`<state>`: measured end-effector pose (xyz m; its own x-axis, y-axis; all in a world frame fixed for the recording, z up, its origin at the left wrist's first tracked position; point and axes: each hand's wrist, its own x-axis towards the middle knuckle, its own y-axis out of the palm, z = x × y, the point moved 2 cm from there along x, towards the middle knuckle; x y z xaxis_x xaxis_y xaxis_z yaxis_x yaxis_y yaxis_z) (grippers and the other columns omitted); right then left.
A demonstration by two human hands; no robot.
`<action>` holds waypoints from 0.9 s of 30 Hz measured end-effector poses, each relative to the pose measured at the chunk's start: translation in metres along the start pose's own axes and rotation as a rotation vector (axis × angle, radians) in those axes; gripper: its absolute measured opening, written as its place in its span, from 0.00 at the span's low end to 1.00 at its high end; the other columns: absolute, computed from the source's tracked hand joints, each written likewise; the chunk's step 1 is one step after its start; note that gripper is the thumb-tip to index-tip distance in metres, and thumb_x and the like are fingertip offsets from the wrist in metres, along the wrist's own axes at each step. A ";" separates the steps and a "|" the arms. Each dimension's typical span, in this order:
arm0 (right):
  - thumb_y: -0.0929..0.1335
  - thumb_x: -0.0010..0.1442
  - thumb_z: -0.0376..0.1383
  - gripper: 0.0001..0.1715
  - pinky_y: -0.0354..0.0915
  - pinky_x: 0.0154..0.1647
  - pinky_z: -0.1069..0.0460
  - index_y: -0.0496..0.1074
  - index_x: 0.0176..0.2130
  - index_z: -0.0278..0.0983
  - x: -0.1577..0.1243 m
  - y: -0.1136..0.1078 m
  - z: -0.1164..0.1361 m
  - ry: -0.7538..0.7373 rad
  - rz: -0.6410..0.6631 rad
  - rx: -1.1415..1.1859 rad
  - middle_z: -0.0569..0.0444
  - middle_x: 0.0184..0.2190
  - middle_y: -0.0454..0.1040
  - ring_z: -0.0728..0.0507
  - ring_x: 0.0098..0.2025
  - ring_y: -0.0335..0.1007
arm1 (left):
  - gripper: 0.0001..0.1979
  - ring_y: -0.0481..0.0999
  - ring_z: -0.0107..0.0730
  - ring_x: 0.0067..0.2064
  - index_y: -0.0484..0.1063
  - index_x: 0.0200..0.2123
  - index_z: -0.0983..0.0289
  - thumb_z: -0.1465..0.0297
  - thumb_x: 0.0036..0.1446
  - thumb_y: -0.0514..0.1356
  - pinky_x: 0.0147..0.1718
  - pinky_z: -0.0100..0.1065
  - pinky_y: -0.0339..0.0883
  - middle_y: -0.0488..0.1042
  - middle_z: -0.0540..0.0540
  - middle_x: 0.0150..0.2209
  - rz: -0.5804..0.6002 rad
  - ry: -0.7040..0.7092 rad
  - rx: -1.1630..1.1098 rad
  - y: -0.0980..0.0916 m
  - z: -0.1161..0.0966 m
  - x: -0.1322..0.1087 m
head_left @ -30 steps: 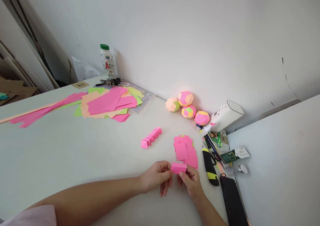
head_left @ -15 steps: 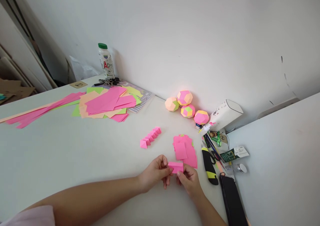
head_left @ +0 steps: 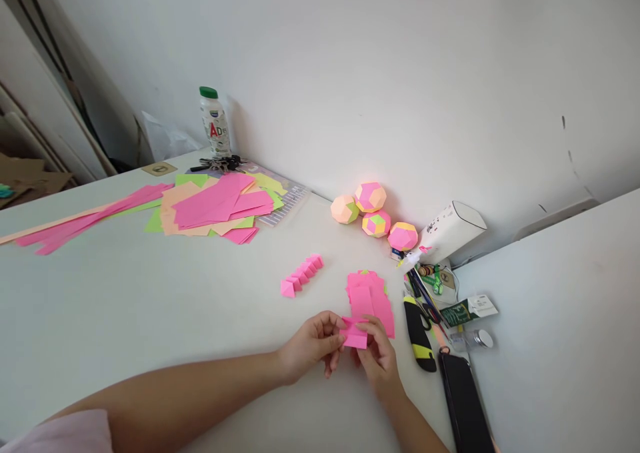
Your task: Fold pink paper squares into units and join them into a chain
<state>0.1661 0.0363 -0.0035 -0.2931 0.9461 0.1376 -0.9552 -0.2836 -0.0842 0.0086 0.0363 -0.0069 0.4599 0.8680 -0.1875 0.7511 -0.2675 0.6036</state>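
Note:
A small creased piece of pink paper (head_left: 355,339) is held up between my two hands, just above the table. My left hand (head_left: 316,346) pinches its left edge between thumb and fingers. On the other side, my right hand (head_left: 379,358) grips the right edge, with fingertips over the top and the thumb below. Just beyond lies a stack of pink paper pieces (head_left: 380,306), partly covered by my right fingers. To the left of the stack is a row of folded pink paper units (head_left: 302,276), nested one against another.
Several multicoloured paper balls (head_left: 370,197) sit by the wall near a white box (head_left: 453,229). On the right lie a black-and-yellow cutter (head_left: 419,333), a jar (head_left: 473,338) and a phone (head_left: 465,399). Loose coloured paper (head_left: 210,203), keys (head_left: 220,164) and a bottle (head_left: 215,123) are at the back left.
My right fingers have come up over the paper's top edge. The paper has tilted, and its crease now shows lower down. Both hands keep hold of it.

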 end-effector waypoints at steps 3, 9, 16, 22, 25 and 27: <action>0.66 0.59 0.39 0.07 0.63 0.22 0.55 0.71 0.38 0.41 0.002 -0.001 0.000 -0.006 -0.001 -0.051 0.49 0.46 0.61 0.50 0.27 0.63 | 0.20 0.67 0.20 0.15 0.65 0.41 0.65 0.60 0.49 0.64 0.13 0.24 0.63 0.66 0.43 0.20 0.019 -0.021 0.064 0.000 -0.001 -0.001; 0.65 0.60 0.39 0.08 0.61 0.22 0.55 0.71 0.32 0.37 0.004 -0.002 0.004 0.031 0.038 -0.032 0.49 0.40 0.64 0.50 0.26 0.61 | 0.19 0.62 0.18 0.11 0.67 0.41 0.66 0.58 0.53 0.60 0.09 0.21 0.55 0.64 0.42 0.16 0.129 -0.096 0.259 0.002 -0.004 -0.007; 0.65 0.57 0.37 0.11 0.54 0.23 0.55 0.66 0.25 0.36 0.006 -0.001 0.008 0.036 0.152 0.001 0.57 0.22 0.62 0.49 0.23 0.56 | 0.18 0.60 0.15 0.13 0.62 0.30 0.65 0.59 0.47 0.64 0.11 0.22 0.56 0.68 0.44 0.20 0.091 -0.052 0.230 0.006 -0.005 -0.009; 0.65 0.55 0.36 0.11 0.52 0.24 0.54 0.61 0.23 0.36 0.005 -0.001 0.006 0.044 0.175 -0.041 0.58 0.22 0.60 0.49 0.23 0.53 | 0.21 0.63 0.19 0.17 0.54 0.30 0.61 0.59 0.46 0.65 0.14 0.24 0.61 0.66 0.42 0.20 0.034 -0.007 0.114 0.006 -0.002 -0.007; 0.64 0.55 0.36 0.12 0.51 0.24 0.54 0.59 0.22 0.37 0.005 0.000 0.007 0.046 0.179 -0.043 0.59 0.21 0.58 0.50 0.23 0.52 | 0.19 0.58 0.16 0.16 0.57 0.32 0.62 0.59 0.48 0.64 0.13 0.23 0.57 0.65 0.42 0.22 0.060 0.020 0.152 0.003 -0.001 -0.007; 0.64 0.54 0.35 0.12 0.51 0.24 0.54 0.59 0.22 0.37 0.005 0.001 0.008 0.039 0.183 -0.052 0.59 0.21 0.58 0.50 0.23 0.52 | 0.18 0.56 0.15 0.16 0.61 0.38 0.63 0.59 0.50 0.63 0.13 0.23 0.57 0.65 0.43 0.24 0.084 0.021 0.208 0.002 0.000 -0.009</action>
<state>0.1635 0.0397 0.0054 -0.4586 0.8853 0.0770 -0.8827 -0.4438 -0.1549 0.0062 0.0282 -0.0034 0.5167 0.8469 -0.1255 0.7929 -0.4180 0.4435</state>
